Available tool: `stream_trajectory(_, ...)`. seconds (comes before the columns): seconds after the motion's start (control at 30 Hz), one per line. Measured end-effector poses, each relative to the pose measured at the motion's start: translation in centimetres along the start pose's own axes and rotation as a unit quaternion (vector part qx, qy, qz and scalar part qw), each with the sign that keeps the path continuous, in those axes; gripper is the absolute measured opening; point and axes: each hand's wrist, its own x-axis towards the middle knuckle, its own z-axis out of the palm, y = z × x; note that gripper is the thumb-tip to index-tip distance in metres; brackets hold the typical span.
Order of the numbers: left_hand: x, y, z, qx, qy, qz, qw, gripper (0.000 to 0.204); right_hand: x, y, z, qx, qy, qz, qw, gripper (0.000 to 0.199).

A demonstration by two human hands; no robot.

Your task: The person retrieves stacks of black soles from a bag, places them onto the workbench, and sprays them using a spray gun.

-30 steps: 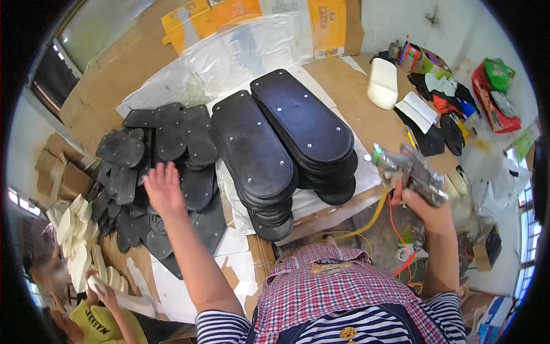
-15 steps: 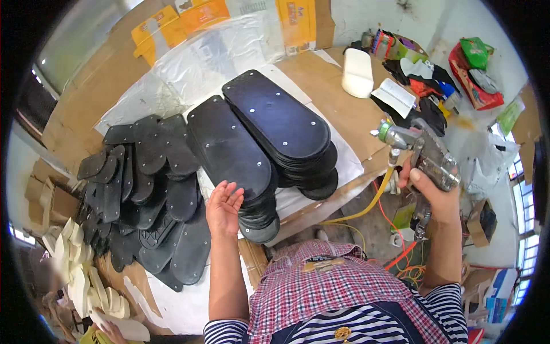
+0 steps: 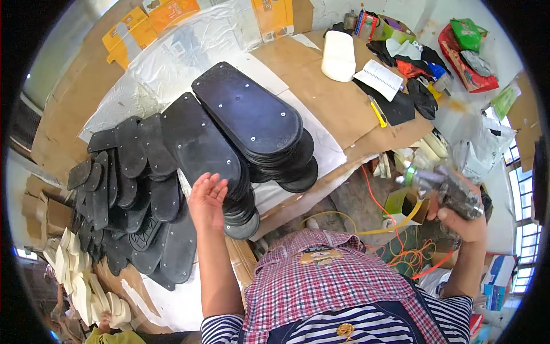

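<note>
Head view puts me over two stacks of black pads: the left stack (image 3: 200,140) and the right stack (image 3: 246,109), side by side on white paper (image 3: 327,143) over the cardboard-covered bench (image 3: 312,94). I'd judge they are squared up, rounded ends toward the wearer, so each top face lies bare and within reach; the paper probably shields the bench.

I see the right hand (image 3: 465,225) off to the right, past the bench edge, its fingers wrapped around the spray gun (image 3: 441,184), nozzle pointing left toward the stacks. Holding it out there likely keeps the yellow hose (image 3: 409,220), hanging below, off the pads.

The left hand (image 3: 206,205) is palm-up, empty, its fingers loosely curled and only slightly apart. It overlaps the rounded end of the left stack in my view; I can't tell whether it touches.

Left of the stacks lies a loose pile (image 3: 134,195) of more pads, overlapping at odd angles. Beyond, a notebook (image 3: 379,80) and a cutter (image 3: 378,113) sit near the bench's far right.
</note>
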Motion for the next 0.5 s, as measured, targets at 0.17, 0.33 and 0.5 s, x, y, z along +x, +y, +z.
stream_trajectory(0.17, -0.8, -5.1, 3.6, -0.046, -0.081, -0.147, 0.985, 0.023, 0.4, 0.0, -1.8, 0.002, 0.007, -0.019, 1.000, 0.066)
stream_trajectory(0.33, -1.8, -8.5, 8.0, -0.097, -0.045, -0.160, 0.981, 0.039, 0.9, 0.4, -1.3, 0.055, -0.070, -0.031, 0.996, 0.065)
stream_trajectory(0.5, -0.4, -7.8, 8.9, -0.045, -0.001, -0.095, 0.994, 0.052, 2.0, -0.7, -1.7, 0.010, 0.007, -0.015, 1.000, 0.064)
